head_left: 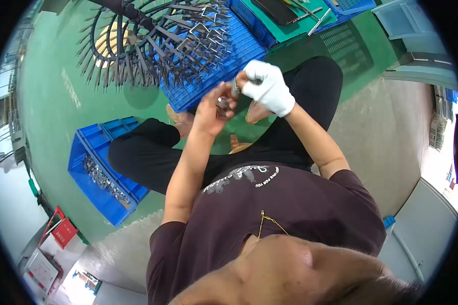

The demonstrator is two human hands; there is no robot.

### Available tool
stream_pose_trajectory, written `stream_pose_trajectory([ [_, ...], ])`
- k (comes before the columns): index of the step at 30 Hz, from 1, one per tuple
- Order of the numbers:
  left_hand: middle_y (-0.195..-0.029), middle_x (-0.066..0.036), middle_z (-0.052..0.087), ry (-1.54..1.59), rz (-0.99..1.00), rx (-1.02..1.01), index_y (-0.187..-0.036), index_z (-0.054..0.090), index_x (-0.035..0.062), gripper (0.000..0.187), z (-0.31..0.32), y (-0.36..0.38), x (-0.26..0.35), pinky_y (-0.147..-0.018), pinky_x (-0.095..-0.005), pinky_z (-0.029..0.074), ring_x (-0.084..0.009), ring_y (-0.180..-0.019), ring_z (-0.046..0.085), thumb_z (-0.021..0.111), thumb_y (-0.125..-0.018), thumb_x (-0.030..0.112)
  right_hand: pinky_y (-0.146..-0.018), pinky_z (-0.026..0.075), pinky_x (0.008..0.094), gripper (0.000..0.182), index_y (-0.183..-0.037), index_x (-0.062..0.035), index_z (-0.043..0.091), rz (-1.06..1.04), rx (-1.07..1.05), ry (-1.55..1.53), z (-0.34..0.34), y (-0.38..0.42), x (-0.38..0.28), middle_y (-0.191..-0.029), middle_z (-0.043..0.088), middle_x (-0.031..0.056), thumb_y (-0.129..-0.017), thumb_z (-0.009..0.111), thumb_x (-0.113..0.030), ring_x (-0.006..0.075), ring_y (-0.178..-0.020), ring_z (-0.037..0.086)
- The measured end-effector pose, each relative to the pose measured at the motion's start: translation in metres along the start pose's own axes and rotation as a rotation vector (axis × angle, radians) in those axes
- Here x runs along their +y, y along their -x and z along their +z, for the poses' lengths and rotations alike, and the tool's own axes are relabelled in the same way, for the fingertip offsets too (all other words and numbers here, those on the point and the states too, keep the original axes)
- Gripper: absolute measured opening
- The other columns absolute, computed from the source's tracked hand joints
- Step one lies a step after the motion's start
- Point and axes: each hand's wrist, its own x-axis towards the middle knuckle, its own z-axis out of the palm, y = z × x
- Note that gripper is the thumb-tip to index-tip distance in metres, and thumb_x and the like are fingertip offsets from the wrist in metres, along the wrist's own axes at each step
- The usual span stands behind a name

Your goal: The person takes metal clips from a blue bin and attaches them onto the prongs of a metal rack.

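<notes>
My left hand (215, 109), bare, is curled with small shiny metal pieces (222, 103) in its palm and fingers. My right hand (269, 90) wears a white glove with bare fingertips showing, and pinches a small metal piece (235, 85) where the two hands meet. Just beyond the hands stands a dark rack (137, 51) with many prongs, several of them carrying bent metal pieces (208, 38). Part of the rack lies over a blue crate (244, 38). The exact shape of the held pieces is too small to tell.
On the left floor, a blue bin (107, 209) holds many small metal parts (99, 178). A green-topped surface (285, 33) at the top carries tools (310, 19) and a black pouch (274, 11). My bent knees flank the work area. A red box (64, 233) stands at lower left.
</notes>
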Motion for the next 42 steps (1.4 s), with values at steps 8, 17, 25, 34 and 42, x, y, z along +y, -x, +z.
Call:
stream_pose_trajectory([
  [8, -0.072, 0.002, 0.054, 0.233, 0.226, 0.34, -0.098, 0.06, 0.0119, 0.023, 0.003, -0.025, 0.033, -0.046, -0.022, 0.037, -0.0094, -0.058, 0.05, 0.075, -0.086, 0.025, -0.06, 0.051, 0.0318, 0.009, -0.077, -0.0063, 0.068, -0.059, 0.123, 0.398, 0.019, -0.032, -0.003, -0.072, 0.065, 0.0096, -0.076, 0.072, -0.014, 0.024, -0.064, 0.065],
  [17, -0.065, 0.0, 0.048, 0.144, 0.36, 0.42, -0.078, 0.054, 0.0099, 0.028, 0.004, -0.059, 0.042, -0.04, -0.0247, 0.034, -0.0111, -0.052, 0.049, 0.076, -0.084, 0.026, -0.06, 0.051, 0.0352, 0.006, -0.073, -0.0082, 0.066, -0.236, 0.226, 0.533, 0.042, -0.047, 0.013, -0.072, 0.064, 0.0095, -0.073, 0.07, -0.013, 0.0281, -0.067, 0.064],
  [25, -0.066, 0.001, 0.049, 0.123, 0.407, 0.465, -0.087, 0.061, 0.0066, 0.02, 0.01, -0.062, 0.044, -0.044, -0.0219, 0.038, -0.0094, -0.052, 0.048, 0.076, -0.083, 0.02, -0.055, 0.05, 0.0365, 0.011, -0.071, -0.0104, 0.062, -0.405, 0.289, 0.564, 0.048, -0.056, 0.023, -0.067, 0.061, 0.008, -0.071, 0.072, -0.016, 0.0276, -0.063, 0.063],
  [34, -0.066, 0.002, 0.05, 0.204, 0.408, 0.475, -0.091, 0.066, 0.0061, 0.014, 0.012, -0.061, 0.045, -0.045, -0.0203, 0.039, -0.0086, -0.052, 0.048, 0.076, -0.082, 0.012, -0.052, 0.049, 0.0367, 0.014, -0.067, -0.0077, 0.062, -0.45, 0.346, 0.605, 0.053, -0.062, 0.028, -0.065, 0.06, 0.0087, -0.072, 0.074, -0.015, 0.0277, -0.058, 0.062],
  [42, -0.063, 0.002, 0.049, 0.183, 0.43, 0.489, -0.087, 0.065, 0.0057, 0.011, 0.014, -0.062, 0.046, -0.043, -0.0216, 0.038, -0.0095, -0.049, 0.048, 0.075, -0.082, 0.009, -0.054, 0.049, 0.037, 0.017, -0.066, -0.0101, 0.059, -0.417, 0.353, 0.595, 0.055, -0.06, 0.028, -0.064, 0.058, 0.008, -0.075, 0.07, -0.018, 0.0273, -0.061, 0.062],
])
